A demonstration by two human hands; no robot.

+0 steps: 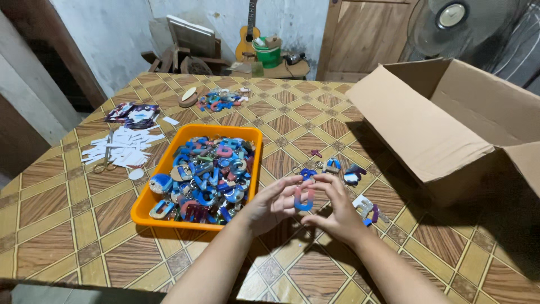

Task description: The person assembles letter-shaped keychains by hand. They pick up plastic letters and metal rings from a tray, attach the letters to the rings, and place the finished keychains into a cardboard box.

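Observation:
Both hands meet above the table just right of an orange tray [147,198]. My left hand [270,205] and my right hand [334,211] pinch a small U-shaped piece [304,198], pink at the top and blue at the bottom, with a small metal ring and blue bit hanging above it. The tray is heaped with several colourful resin letter pieces [208,177], mostly blue, pink and white. A few more small pieces [343,169] lie on the table just beyond my fingers.
A large open cardboard box [450,124] stands at the right. Paper strips and scissors [121,147] lie at the left, with printed cards behind. Another small pile of pieces [216,100] sits at the far side. A guitar, green bucket and fan stand behind the table.

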